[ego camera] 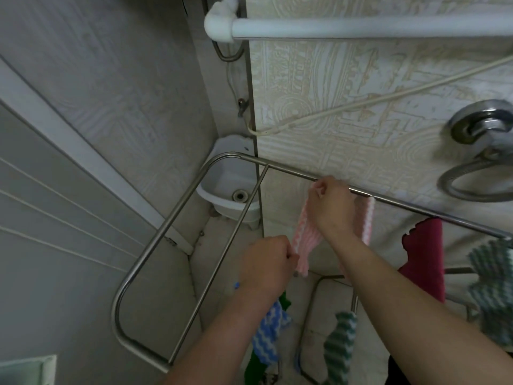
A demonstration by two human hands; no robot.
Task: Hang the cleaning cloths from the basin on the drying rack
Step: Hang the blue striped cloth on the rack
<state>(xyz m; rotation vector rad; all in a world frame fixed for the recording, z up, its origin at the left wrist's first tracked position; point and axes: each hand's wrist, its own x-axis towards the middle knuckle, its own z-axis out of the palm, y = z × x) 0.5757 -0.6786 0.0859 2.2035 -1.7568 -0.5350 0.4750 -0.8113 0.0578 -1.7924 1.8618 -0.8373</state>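
Note:
A pink-and-white striped cloth (304, 240) hangs at the far rail of the steel drying rack (177, 215). My right hand (330, 207) pinches its upper edge up at that rail. My left hand (266, 262) grips the cloth's lower corner, nearer to me. A dark red cloth (424, 254) and a green-and-white striped cloth (497, 287) hang on the rack to the right. Another green striped cloth (340, 348) hangs on a lower rail. A blue-and-white striped cloth (268, 334) and a green one (284, 300) lie below my left forearm; the basin is not visible.
A small white floor sink (224, 187) sits in the corner beyond the rack. A white pipe (361, 26) runs along the tiled wall overhead, a chrome tap with hose (483, 129) is at right, and a thin cord (374, 101) crosses the wall.

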